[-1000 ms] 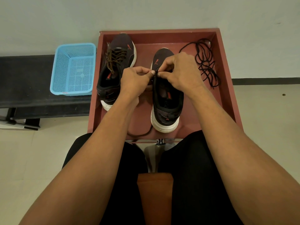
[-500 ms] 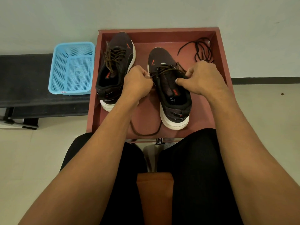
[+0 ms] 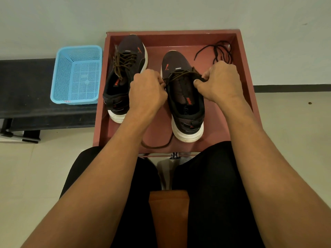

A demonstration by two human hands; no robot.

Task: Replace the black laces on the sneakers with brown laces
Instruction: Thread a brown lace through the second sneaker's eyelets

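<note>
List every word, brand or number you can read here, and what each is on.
"puma": red tongue label of the half-laced sneaker.
Its insole, pale print: partly hidden, too blurred to read.
Front rim of the blue basket, red mark: too small to read.
Tongue of the laced sneaker, red tag: unreadable.

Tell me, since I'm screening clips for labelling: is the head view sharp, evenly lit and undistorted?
Head view: soft, even light, no glare or hard shadows; the right sneaker and its brown lace read sharp; wide-angle stretch splays the tray sides and swells the near forearms.
</note>
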